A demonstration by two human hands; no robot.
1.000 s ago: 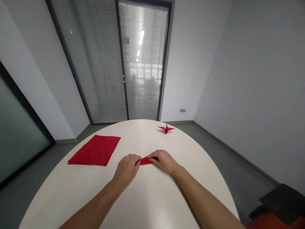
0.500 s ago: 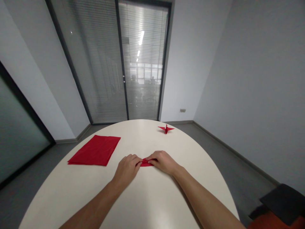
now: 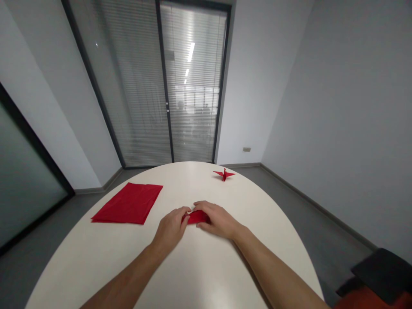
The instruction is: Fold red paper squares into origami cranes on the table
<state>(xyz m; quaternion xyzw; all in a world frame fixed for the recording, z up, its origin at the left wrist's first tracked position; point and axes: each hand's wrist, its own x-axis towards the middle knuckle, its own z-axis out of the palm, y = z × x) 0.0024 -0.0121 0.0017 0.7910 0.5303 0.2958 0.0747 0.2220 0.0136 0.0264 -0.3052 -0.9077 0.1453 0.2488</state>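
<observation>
A small piece of folded red paper [image 3: 195, 217] lies between my hands near the middle of the table. My left hand [image 3: 171, 225] grips its left end between thumb and fingers. Around the right end curls my right hand [image 3: 219, 219], thumb on the near side and fingers over the far side, partly covering the paper. The details of the folds are too small to make out. Farther back on the right stands a red paper crane [image 3: 224, 174], its wings spread, touched by neither hand.
A stack of red paper sheets [image 3: 128, 204] lies at the left of the round white table [image 3: 199, 266]. Beyond the far edge are a glass partition with blinds [image 3: 141, 107] and a wall. A black and orange object [image 3: 383, 274], perhaps a chair, is at the lower right.
My right hand's fingers have lifted and spread a little, so more of the red paper shows between the hands. My left hand has shifted slightly left. The crane and sheets have stayed put.
</observation>
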